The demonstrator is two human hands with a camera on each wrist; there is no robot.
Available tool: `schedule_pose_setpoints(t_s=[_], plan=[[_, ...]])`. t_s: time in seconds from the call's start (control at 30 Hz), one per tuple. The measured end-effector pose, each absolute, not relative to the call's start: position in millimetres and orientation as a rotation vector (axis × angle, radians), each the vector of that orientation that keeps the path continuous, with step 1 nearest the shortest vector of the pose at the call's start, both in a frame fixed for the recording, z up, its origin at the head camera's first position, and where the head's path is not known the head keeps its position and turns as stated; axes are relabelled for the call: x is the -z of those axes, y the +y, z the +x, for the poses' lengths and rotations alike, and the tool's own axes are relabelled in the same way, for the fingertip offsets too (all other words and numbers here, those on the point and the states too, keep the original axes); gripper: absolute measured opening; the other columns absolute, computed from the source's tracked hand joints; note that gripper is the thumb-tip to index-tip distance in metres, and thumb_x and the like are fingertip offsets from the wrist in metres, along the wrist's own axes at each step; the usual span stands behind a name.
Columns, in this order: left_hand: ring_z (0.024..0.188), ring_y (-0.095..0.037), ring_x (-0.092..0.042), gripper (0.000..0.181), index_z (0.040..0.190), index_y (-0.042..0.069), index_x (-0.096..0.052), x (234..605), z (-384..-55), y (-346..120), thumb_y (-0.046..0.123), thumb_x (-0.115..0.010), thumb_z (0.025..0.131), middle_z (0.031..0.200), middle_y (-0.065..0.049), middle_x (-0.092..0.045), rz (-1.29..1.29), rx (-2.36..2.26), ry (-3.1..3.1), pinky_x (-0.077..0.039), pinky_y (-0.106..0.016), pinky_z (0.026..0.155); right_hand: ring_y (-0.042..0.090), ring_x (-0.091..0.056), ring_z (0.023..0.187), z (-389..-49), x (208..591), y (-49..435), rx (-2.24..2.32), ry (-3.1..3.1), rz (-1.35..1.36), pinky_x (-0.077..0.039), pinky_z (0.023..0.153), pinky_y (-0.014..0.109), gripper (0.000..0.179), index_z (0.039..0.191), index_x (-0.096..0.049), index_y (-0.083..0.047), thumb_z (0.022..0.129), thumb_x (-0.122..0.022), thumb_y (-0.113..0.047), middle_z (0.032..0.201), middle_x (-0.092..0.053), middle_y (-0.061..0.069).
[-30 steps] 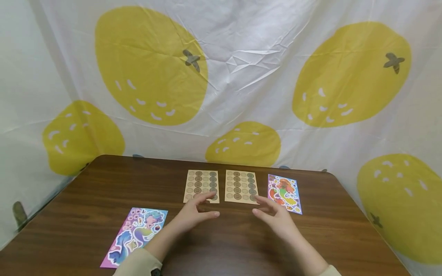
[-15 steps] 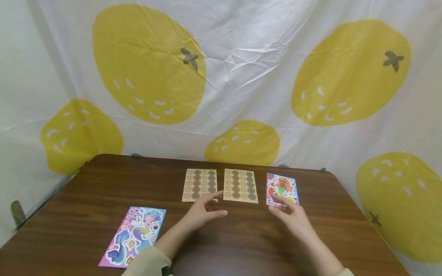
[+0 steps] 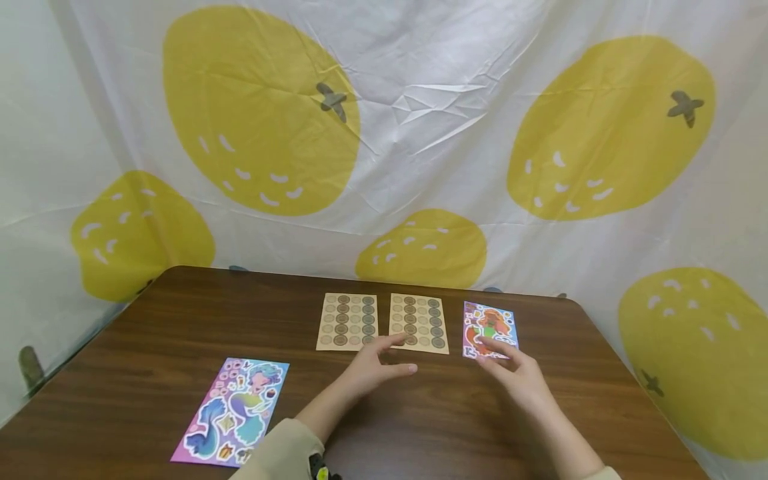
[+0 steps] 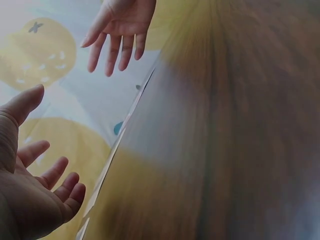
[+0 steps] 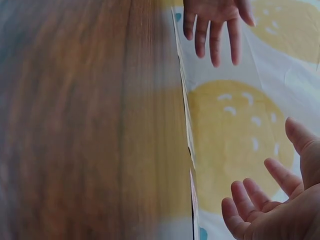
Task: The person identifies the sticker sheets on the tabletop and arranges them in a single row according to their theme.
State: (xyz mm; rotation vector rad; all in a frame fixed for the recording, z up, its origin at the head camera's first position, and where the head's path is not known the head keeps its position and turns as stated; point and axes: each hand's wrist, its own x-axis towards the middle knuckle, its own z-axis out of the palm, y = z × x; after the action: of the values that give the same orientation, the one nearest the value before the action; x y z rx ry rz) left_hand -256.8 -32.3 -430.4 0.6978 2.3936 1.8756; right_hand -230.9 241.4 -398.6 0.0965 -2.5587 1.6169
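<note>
My left hand [image 3: 373, 370] hovers over the table with thumb and fingers spread, holding nothing. It overlaps the near edge of two beige sheets of round stickers, the left sheet [image 3: 345, 320] and the right sheet [image 3: 418, 320], in the head view. With relaxed fingers, my right hand [image 3: 521, 380] is also bare, its fingertips overlapping the near part of a red-haired mermaid sticker sheet [image 3: 492, 320]. A larger blue-haired mermaid sticker sheet [image 3: 231, 413] lies left of my left forearm. In the wrist views the two palms face each other, apart, above the table surface.
The dark brown wooden table [image 3: 150, 347] has rounded far corners. Behind and beside it hangs a white curtain [image 3: 420, 153] printed with large yellow fruit. A beige sleeve [image 3: 282, 450] with a dark button covers my left forearm.
Both hands have moved to the right, the right one from beside the beige sheets to the red-haired mermaid sheet. The sheets have stayed where they lay.
</note>
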Motion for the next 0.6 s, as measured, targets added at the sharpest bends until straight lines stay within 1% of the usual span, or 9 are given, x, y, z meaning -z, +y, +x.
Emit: schedule_pose_setpoints(t_s=[0.1, 0.27, 0.33, 0.4, 0.47, 0.53, 0.6], plan=[[0.118, -0.038, -0.048, 0.064, 0.137, 0.003, -0.051, 429, -258, -26, 0.022, -0.076, 0.081, 0.133, -0.018, -0.052, 0.679, -1.880, 2.389, -0.042, -0.052, 0.094, 0.025, -0.057, 0.106, -232, 399, 244, -1.590, -2.571, 0.084, -0.046, 0.084, 0.030, 0.051, 0.133, -0.055, -0.002, 0.090, -0.068, -0.026, 0.132, -0.053, 0.022], [0.117, -0.038, -0.047, 0.064, 0.137, 0.004, -0.051, 431, -261, -18, 0.021, -0.076, 0.081, 0.133, -0.018, -0.052, 0.662, -1.897, 2.367, -0.044, -0.048, 0.092, 0.027, -0.058, 0.106, -234, 399, 250, -1.574, -2.586, 0.073, -0.047, 0.086, 0.036, 0.053, 0.134, -0.054, -0.002, 0.090, -0.068, -0.028, 0.130, -0.052, 0.024], [0.117, -0.037, -0.048, 0.064, 0.138, 0.005, -0.051, 432, -263, -14, 0.022, -0.076, 0.081, 0.133, -0.018, -0.053, 0.661, -1.891, 2.370, -0.045, -0.045, 0.090, 0.025, -0.059, 0.105, -235, 399, 252, -1.575, -2.585, 0.062, -0.047, 0.086, 0.034, 0.052, 0.134, -0.053, -0.001, 0.091, -0.068, -0.027, 0.128, -0.053, 0.025], [0.115, -0.037, -0.049, 0.064, 0.137, 0.005, -0.051, 432, -265, -10, 0.022, -0.076, 0.081, 0.132, -0.019, -0.053, 0.666, -1.891, 2.372, -0.045, -0.045, 0.090, 0.021, -0.059, 0.101, -237, 399, 255, -1.574, -2.578, 0.046, -0.047, 0.083, 0.029, 0.051, 0.133, -0.053, 0.000, 0.091, -0.068, -0.025, 0.126, -0.054, 0.025], [0.114, -0.036, -0.050, 0.064, 0.138, 0.006, -0.052, 433, -267, -6, 0.023, -0.076, 0.081, 0.132, -0.019, -0.054, 0.656, -1.889, 2.371, -0.044, -0.044, 0.090, 0.020, -0.059, 0.099, -238, 399, 257, -1.562, -2.580, 0.031, -0.047, 0.080, 0.026, 0.050, 0.133, -0.054, 0.000, 0.091, -0.068, -0.023, 0.125, -0.054, 0.025], [0.114, -0.036, -0.050, 0.065, 0.138, 0.006, -0.051, 433, -268, -1, 0.023, -0.076, 0.081, 0.131, -0.018, -0.054, 0.644, -1.895, 2.366, -0.044, -0.044, 0.090, 0.023, -0.058, 0.102, -239, 399, 259, -1.548, -2.593, 0.028, -0.046, 0.080, 0.027, 0.051, 0.134, -0.053, 0.000, 0.091, -0.068, -0.025, 0.128, -0.053, 0.025], [0.113, -0.036, -0.050, 0.064, 0.138, 0.006, -0.051, 433, -269, 3, 0.022, -0.076, 0.080, 0.130, -0.019, -0.054, 0.642, -1.907, 2.355, -0.044, -0.045, 0.090, 0.028, -0.055, 0.108, -239, 399, 262, -1.540, -2.611, 0.034, -0.045, 0.083, 0.030, 0.055, 0.136, -0.051, 0.000, 0.091, -0.067, -0.028, 0.133, -0.050, 0.024]])
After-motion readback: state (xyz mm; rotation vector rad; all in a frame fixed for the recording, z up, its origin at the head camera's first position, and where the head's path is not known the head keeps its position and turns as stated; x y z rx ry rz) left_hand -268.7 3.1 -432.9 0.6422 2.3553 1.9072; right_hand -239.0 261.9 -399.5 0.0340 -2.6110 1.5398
